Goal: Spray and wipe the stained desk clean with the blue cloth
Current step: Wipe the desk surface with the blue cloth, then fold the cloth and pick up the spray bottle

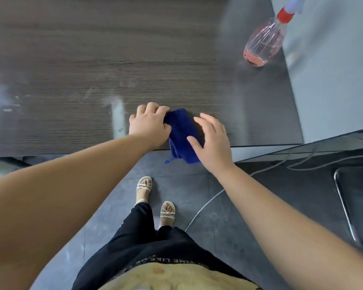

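A folded blue cloth (pixel 181 130) lies at the near edge of the dark wood-grain desk (pixel 92 59), with its lower part hanging over the edge. My left hand (pixel 148 124) grips the cloth's left side with curled fingers. My right hand (pixel 213 139) rests on the cloth's right side with fingers spread and fairly straight. A clear spray bottle (pixel 264 42) with pink liquid and a red collar stands at the far right of the desk. Pale smears (pixel 118 114) mark the desk left of the cloth.
A grey wall panel (pixel 333 70) bounds the desk on the right. On the dark floor (pixel 197 185) below run white cables (pixel 205 204), and a chrome-framed chair (pixel 348 206) stands at the right. My sandalled feet (pixel 155 199) stand near the desk edge.
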A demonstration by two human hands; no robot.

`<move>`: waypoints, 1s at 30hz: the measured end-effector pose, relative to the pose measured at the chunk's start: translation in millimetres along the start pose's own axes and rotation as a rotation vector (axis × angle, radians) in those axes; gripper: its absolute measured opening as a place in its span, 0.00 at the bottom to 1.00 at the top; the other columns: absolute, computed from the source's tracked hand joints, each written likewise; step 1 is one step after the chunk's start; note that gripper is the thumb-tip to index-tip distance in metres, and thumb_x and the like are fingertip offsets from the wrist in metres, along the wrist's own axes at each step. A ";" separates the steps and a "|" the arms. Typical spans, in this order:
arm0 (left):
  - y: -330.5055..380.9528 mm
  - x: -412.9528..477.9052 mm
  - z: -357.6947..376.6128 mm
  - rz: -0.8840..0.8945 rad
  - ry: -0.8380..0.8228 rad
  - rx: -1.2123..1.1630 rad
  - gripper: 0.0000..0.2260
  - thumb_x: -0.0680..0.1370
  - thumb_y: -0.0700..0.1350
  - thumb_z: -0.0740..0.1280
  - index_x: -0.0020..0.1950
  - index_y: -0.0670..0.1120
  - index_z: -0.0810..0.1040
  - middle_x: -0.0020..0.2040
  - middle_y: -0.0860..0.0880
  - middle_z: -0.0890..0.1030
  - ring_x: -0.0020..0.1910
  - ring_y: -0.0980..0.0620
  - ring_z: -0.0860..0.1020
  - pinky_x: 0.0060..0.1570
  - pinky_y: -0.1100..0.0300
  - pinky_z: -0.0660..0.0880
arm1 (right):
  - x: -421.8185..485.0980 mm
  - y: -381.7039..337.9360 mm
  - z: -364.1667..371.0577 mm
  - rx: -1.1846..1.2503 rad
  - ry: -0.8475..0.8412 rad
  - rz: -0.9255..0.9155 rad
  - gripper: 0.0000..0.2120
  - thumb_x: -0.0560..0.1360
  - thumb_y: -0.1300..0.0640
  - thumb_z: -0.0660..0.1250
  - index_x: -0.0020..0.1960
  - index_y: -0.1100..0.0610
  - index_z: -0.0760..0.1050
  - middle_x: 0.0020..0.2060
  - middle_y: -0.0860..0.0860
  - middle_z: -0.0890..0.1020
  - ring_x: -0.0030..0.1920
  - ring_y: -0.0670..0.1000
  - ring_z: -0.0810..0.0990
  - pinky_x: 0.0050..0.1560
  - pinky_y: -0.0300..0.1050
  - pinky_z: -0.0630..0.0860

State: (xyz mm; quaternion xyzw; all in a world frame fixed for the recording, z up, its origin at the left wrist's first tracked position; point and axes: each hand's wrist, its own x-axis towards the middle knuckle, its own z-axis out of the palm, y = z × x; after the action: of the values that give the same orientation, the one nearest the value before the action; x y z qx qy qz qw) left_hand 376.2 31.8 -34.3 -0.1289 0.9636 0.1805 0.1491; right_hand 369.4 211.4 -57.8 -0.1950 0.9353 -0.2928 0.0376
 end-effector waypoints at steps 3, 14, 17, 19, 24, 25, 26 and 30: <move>11.3 12.9 1.8 0.152 -0.006 0.054 0.24 0.78 0.51 0.58 0.74 0.53 0.61 0.71 0.51 0.64 0.69 0.45 0.59 0.64 0.47 0.61 | -14.5 6.8 -12.1 -0.154 -0.016 0.325 0.23 0.72 0.44 0.69 0.63 0.54 0.74 0.60 0.51 0.74 0.60 0.55 0.70 0.57 0.46 0.69; -1.4 49.4 -34.1 0.247 -0.214 -0.052 0.11 0.74 0.48 0.68 0.56 0.49 0.76 0.56 0.46 0.72 0.54 0.44 0.74 0.50 0.54 0.71 | 21.3 -29.6 -28.9 -0.021 -0.280 0.422 0.10 0.78 0.54 0.64 0.57 0.56 0.71 0.48 0.49 0.77 0.54 0.55 0.75 0.55 0.48 0.66; -15.2 69.0 -52.8 0.182 -0.147 -0.174 0.10 0.76 0.47 0.66 0.57 0.48 0.75 0.55 0.48 0.77 0.51 0.47 0.74 0.50 0.56 0.71 | 64.2 -37.6 -42.3 0.067 -0.190 0.380 0.10 0.77 0.56 0.65 0.57 0.55 0.70 0.48 0.47 0.76 0.51 0.52 0.76 0.52 0.48 0.72; -23.5 87.9 -61.6 0.109 -0.099 -0.208 0.12 0.76 0.45 0.64 0.59 0.49 0.74 0.55 0.49 0.78 0.52 0.48 0.75 0.49 0.55 0.72 | 96.6 -38.7 -38.8 -0.034 -0.172 0.330 0.14 0.77 0.55 0.64 0.61 0.53 0.70 0.55 0.48 0.77 0.55 0.52 0.75 0.57 0.51 0.71; -33.5 119.4 -64.6 0.116 -0.196 -0.142 0.18 0.76 0.46 0.63 0.67 0.50 0.70 0.62 0.47 0.74 0.59 0.47 0.74 0.58 0.52 0.72 | 152.5 -34.9 -16.9 -0.364 -0.315 0.324 0.24 0.77 0.43 0.62 0.70 0.49 0.66 0.65 0.50 0.73 0.65 0.55 0.69 0.63 0.54 0.64; -34.4 123.0 -64.8 0.130 -0.221 -0.119 0.18 0.77 0.47 0.62 0.67 0.50 0.70 0.63 0.47 0.73 0.60 0.47 0.73 0.59 0.51 0.72 | 158.2 -33.2 -16.2 -0.361 -0.340 0.323 0.22 0.77 0.44 0.63 0.69 0.49 0.68 0.63 0.50 0.74 0.64 0.55 0.70 0.63 0.54 0.65; -34.5 126.4 -65.7 0.144 -0.234 -0.107 0.18 0.77 0.47 0.62 0.68 0.51 0.70 0.64 0.47 0.72 0.61 0.47 0.72 0.60 0.51 0.71 | 161.5 -31.3 -17.2 -0.323 -0.378 0.332 0.21 0.77 0.45 0.64 0.67 0.49 0.70 0.62 0.50 0.75 0.62 0.54 0.71 0.62 0.52 0.67; -24.9 136.4 -67.0 0.184 -0.267 -0.110 0.18 0.77 0.48 0.62 0.67 0.51 0.71 0.64 0.47 0.72 0.62 0.47 0.72 0.61 0.52 0.70 | 150.6 -18.8 -33.9 0.014 -0.471 0.441 0.15 0.75 0.51 0.68 0.60 0.52 0.75 0.55 0.50 0.79 0.54 0.49 0.75 0.52 0.42 0.70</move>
State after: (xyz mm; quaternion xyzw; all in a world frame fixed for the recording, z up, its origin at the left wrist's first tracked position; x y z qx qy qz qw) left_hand 241.8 -43.1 -27.9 -0.0229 0.9316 0.2614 0.2515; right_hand 230.9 157.1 -12.6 -0.0496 0.9186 -0.2310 0.3168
